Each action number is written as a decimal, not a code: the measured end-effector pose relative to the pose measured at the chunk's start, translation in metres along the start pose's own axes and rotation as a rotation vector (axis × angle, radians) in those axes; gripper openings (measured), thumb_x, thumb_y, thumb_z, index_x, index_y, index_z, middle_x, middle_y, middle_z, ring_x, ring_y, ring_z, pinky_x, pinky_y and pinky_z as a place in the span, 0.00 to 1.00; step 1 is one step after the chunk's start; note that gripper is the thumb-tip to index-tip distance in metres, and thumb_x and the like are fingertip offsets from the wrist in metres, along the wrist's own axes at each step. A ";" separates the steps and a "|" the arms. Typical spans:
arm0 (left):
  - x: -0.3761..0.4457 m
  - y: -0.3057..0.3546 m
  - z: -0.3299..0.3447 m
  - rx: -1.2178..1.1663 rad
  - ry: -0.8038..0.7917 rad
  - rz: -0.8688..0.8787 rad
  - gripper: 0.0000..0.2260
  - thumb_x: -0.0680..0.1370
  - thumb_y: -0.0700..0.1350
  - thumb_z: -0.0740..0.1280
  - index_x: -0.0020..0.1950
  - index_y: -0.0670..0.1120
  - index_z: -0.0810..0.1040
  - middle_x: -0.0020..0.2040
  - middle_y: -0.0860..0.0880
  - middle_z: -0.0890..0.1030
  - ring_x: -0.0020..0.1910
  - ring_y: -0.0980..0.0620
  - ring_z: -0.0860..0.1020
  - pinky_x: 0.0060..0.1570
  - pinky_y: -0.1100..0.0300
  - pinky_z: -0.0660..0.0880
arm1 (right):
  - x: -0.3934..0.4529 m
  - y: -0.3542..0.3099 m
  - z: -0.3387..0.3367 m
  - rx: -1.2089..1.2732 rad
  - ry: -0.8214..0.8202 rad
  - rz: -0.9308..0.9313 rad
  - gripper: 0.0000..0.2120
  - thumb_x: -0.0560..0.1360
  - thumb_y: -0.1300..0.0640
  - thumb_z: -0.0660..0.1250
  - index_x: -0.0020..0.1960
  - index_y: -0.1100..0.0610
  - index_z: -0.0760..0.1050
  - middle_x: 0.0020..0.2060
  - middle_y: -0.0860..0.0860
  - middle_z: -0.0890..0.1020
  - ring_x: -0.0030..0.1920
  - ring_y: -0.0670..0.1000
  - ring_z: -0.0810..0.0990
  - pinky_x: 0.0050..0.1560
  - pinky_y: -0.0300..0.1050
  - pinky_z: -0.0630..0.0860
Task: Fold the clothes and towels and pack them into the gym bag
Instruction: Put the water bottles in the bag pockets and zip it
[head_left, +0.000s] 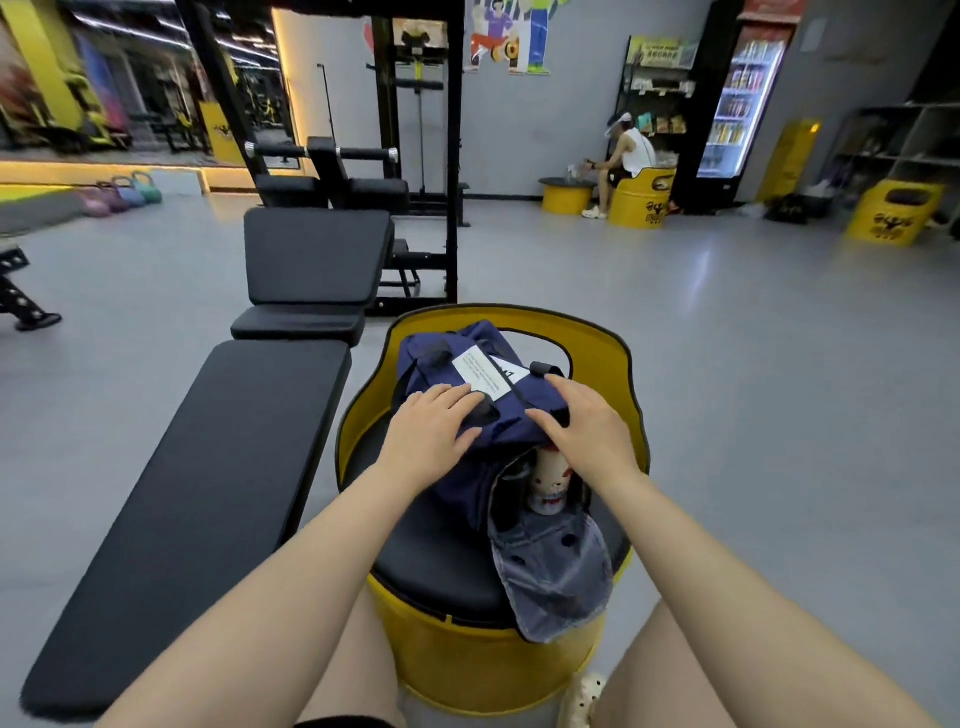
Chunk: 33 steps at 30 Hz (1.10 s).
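navy gym bag (467, 395) on the black cushion of a yellow barrel seat (602, 364), its near end open onto a red-and-white printed item (548, 486), mostly hidden and hard to name. white label (480, 375) on top, print too small to read. left hand (428, 434) flat on the bag, fingers straight and close together. right hand (584, 428) on the bag's edge, fingers slightly spread and bent; grip not clear. gym floor grey, black bench (208, 493) just left.
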<state>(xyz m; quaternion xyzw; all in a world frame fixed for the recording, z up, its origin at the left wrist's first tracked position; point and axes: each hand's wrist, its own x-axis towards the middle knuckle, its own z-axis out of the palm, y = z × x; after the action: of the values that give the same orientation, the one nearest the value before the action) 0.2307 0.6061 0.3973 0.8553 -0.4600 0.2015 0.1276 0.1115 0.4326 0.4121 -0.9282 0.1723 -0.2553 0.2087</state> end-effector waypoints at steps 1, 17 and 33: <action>0.005 -0.001 -0.003 0.008 -0.009 -0.006 0.22 0.79 0.52 0.63 0.72 0.49 0.68 0.71 0.49 0.70 0.70 0.48 0.68 0.66 0.52 0.66 | 0.008 -0.002 -0.003 -0.013 -0.012 -0.011 0.26 0.77 0.43 0.64 0.72 0.51 0.67 0.67 0.47 0.74 0.67 0.48 0.70 0.61 0.44 0.71; 0.105 -0.067 0.021 0.002 -0.266 -0.170 0.20 0.82 0.47 0.57 0.74 0.49 0.62 0.74 0.48 0.63 0.72 0.47 0.63 0.69 0.52 0.62 | 0.148 -0.007 0.011 -0.171 -0.246 -0.044 0.22 0.81 0.46 0.58 0.73 0.52 0.64 0.68 0.49 0.73 0.67 0.51 0.71 0.58 0.45 0.70; 0.237 -0.166 0.135 -0.272 -0.364 -0.420 0.18 0.83 0.45 0.53 0.73 0.46 0.65 0.70 0.44 0.69 0.67 0.44 0.68 0.64 0.51 0.68 | 0.316 0.031 0.149 -0.306 -0.426 -0.145 0.18 0.81 0.50 0.59 0.70 0.53 0.70 0.66 0.52 0.75 0.65 0.55 0.72 0.60 0.50 0.73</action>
<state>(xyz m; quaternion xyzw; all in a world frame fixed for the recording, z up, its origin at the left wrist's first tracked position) 0.5179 0.4677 0.3820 0.9288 -0.3112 -0.0493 0.1952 0.4421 0.3158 0.4081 -0.9916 0.0940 -0.0396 0.0789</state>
